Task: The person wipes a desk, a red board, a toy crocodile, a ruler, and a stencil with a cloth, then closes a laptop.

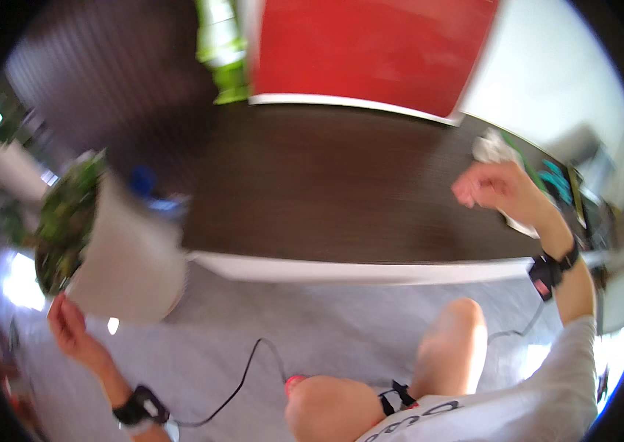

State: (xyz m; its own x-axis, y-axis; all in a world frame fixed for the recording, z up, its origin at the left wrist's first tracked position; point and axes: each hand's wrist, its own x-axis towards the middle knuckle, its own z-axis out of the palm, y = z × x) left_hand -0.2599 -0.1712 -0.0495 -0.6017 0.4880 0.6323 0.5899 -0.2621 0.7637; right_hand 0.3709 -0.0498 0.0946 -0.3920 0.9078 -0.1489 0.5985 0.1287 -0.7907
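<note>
My left hand (71,327) is by the rim of a large pale planter (135,254) filled with green leafy plants (71,221). Its fingers are bent close together, and blur hides whether they touch the rim. Over the right end of a dark brown wood-grain surface (317,182) is my right hand (497,188), fingers curled. Whitish crumpled material (491,146) shows just beyond it, with a green strip alongside. Whether that hand grips any of it cannot be made out. Both wrists wear black strapped devices.
A red panel (367,55) with a white lower edge stands behind the brown surface. Beside it is a bright green and white item (223,52). Blurred teal and dark items (557,179) crowd the right. A black cable (243,381) runs from my left wrist above the grey floor (223,331).
</note>
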